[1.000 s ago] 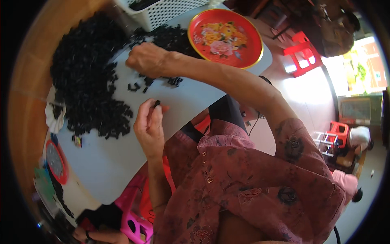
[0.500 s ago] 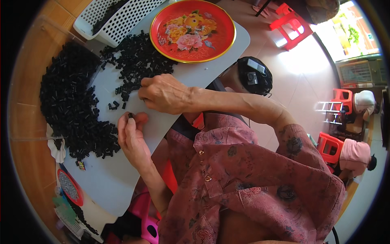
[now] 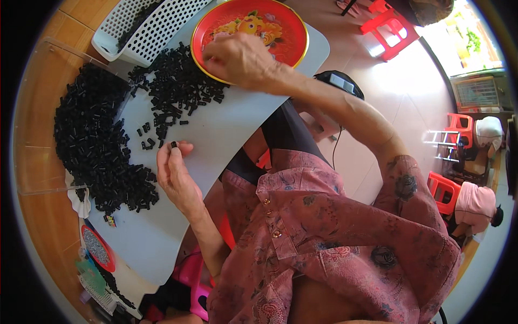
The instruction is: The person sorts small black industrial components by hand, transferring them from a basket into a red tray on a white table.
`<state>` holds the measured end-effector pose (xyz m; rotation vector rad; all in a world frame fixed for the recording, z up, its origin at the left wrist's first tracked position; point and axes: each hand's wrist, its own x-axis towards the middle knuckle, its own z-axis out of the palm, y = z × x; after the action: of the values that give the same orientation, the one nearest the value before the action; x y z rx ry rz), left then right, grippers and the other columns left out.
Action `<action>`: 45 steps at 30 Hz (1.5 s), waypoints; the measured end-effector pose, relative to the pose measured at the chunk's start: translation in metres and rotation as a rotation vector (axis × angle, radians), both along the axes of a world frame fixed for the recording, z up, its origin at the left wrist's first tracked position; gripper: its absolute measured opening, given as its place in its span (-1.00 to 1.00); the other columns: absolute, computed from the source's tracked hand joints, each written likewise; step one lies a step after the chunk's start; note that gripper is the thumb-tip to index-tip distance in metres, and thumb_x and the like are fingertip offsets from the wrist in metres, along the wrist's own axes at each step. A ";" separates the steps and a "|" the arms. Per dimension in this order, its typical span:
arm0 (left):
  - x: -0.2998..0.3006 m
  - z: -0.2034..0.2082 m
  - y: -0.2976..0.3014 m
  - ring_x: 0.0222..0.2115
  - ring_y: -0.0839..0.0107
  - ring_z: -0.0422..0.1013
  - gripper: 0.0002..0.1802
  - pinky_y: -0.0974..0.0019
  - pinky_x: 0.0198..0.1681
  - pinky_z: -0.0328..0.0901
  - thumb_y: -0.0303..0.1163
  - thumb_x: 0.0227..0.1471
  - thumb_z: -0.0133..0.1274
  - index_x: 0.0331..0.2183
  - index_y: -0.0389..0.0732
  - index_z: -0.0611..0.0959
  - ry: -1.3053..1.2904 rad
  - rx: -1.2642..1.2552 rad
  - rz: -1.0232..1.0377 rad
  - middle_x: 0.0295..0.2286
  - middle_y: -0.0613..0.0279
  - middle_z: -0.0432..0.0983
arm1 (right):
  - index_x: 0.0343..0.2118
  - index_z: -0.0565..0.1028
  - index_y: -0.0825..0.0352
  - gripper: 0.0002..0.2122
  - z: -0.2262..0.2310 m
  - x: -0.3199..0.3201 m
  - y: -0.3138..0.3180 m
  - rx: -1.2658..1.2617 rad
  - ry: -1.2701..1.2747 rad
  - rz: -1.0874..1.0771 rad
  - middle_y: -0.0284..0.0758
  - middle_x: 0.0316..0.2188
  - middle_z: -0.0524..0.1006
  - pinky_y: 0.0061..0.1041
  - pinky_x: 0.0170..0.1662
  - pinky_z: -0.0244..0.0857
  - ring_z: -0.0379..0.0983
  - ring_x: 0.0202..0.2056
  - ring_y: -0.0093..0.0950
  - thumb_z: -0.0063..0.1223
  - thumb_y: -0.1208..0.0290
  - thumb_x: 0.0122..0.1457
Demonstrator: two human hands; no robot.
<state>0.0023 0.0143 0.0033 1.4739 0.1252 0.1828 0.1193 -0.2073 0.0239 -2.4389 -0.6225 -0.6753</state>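
Note:
My left hand is at the near edge of the table, pinching a small black plastic piece upright between thumb and fingers. Over the left side of a round red tray with a yellow rim and a flower pattern, my right hand hangs with fingers bent. The back of that hand hides whatever its fingertips hold or touch. Beyond the left hand, loose black plastic pieces are strewn on the table, with a few single ones close to its fingertips.
A larger heap of black pieces spills from a clear bin on the left. A white perforated basket stands at the back. A red dish holds small silvery bits. Red stools and two people are off to the right.
My right hand has moved from the loose black pieces up and right to above the red tray. My left hand stays nearly in place, still pinching the black piece.

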 end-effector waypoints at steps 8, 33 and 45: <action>-0.002 0.004 -0.006 -0.34 0.45 0.37 -0.74 0.36 -0.11 0.23 -0.39 0.11 -0.09 -0.25 -0.39 0.52 -0.018 0.210 0.015 -0.47 0.19 0.50 | -0.55 0.53 0.35 -0.87 -0.006 0.021 -0.023 -0.115 0.223 -0.061 -0.18 -0.66 0.49 -0.25 -0.43 0.34 0.47 -0.53 -0.21 0.10 0.38 -0.09; -0.006 0.002 -0.007 -0.36 0.47 0.45 -0.75 0.44 -0.19 0.30 -0.40 0.13 -0.03 -0.21 -0.39 0.50 -0.099 0.084 -0.147 -0.42 0.18 0.55 | -0.39 0.54 0.40 -0.88 0.035 -0.047 0.034 0.390 0.731 0.446 -0.41 -0.61 0.53 -0.71 -0.43 0.32 0.46 -0.53 -0.71 0.05 0.48 0.02; -0.010 0.002 -0.012 -0.35 0.51 0.44 -0.75 0.47 -0.23 0.29 -0.40 0.15 -0.05 -0.20 -0.38 0.49 -0.164 0.206 -0.186 -0.41 0.19 0.55 | -0.45 0.54 0.41 -0.89 0.029 -0.064 0.042 0.426 0.748 0.482 -0.32 -0.60 0.57 -0.63 -0.39 0.38 0.52 -0.50 -0.63 0.05 0.51 -0.04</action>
<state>-0.0074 0.0022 0.0055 1.6586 -0.1673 0.1682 0.0551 -0.1651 0.0533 -1.8334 -0.6264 0.2789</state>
